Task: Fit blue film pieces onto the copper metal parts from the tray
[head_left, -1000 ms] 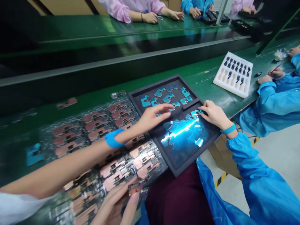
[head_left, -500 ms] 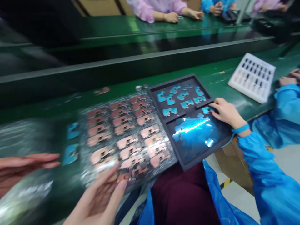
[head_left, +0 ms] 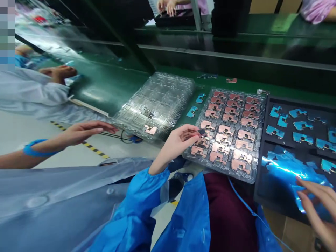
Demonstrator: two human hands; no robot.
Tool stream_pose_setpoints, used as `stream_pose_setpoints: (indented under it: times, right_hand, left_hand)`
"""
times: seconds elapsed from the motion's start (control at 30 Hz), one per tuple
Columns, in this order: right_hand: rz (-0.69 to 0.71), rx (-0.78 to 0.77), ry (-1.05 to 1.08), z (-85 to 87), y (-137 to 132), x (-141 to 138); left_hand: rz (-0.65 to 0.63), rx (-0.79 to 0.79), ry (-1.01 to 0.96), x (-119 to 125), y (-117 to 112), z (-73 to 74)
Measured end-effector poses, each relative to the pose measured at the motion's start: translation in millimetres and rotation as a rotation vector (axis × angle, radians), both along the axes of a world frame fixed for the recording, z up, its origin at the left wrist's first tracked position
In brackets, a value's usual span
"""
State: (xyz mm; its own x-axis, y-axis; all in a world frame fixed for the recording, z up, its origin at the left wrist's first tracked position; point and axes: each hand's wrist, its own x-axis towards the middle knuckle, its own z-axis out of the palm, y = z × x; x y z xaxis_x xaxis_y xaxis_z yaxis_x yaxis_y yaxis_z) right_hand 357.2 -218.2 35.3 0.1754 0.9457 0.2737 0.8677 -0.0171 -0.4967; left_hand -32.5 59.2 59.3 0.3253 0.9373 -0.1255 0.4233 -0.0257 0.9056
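My left hand (head_left: pixel 178 142) pinches a small dark circuit board (head_left: pixel 201 132) between thumb and fingers, tilted, above the near left part of a clear plastic tray (head_left: pixel 223 168). Rows of copper-coloured circuit boards (head_left: pixel 218 157) fill that tray. Over the near right part of a black tray (head_left: pixel 270 196) is my right hand (head_left: pixel 319 206), its fingers apart and nothing seen in them. Pieces of shiny blue film (head_left: pixel 288 168) lie under and beside its fingertips. Several blue-covered boards (head_left: pixel 303 138) lie in the black tray's far section.
A co-worker's hand (head_left: pixel 84 133) with a blue wristband reaches in from the left, by a stack of clear trays (head_left: pixel 157 105) with one copper-coloured board (head_left: pixel 150 129) on top. Two blue-covered boards (head_left: pixel 192 111) lie between stack and tray. A dark ledge (head_left: pixel 262 59) runs behind.
The view has swung left, bringing the tray stack and co-worker into sight. My left hand has lifted a board off the tray. My right hand has moved from a blue-covered board to the film.
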Motion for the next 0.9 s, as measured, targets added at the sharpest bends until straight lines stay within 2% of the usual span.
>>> stream_pose_setpoints:
  times: [0.13,0.27,0.37,0.47,0.63,0.8,0.9]
  right_hand:
    - [0.027,-0.042,-0.002,0.4,17,-28]
    - [0.02,-0.046,0.03,2.8,22,-34]
    - [0.019,-0.047,0.015,0.6,19,-33]
    - [0.017,-0.045,0.002,-2.8,17,-32]
    - [0.018,-0.056,0.01,-3.7,19,-34]
    - [0.026,-0.049,0.018,0.8,24,-39]
    - [0.027,-0.043,0.011,1.3,25,-40]
  left_hand:
    - [-0.17,0.165,0.136,7,18,-4.1]
    - [-0.385,0.289,0.261,11,33,-2.2]
    - [-0.458,0.457,0.379,13,36,-7.2]
    - [-0.458,0.619,0.475,12,34,-17.5]
    - [-0.473,0.693,0.588,7,29,-32.4]
    - [-0.358,0.783,0.627,10,18,-35.5]
    - [-0.332,0.809,0.659,15,11,-35.7]
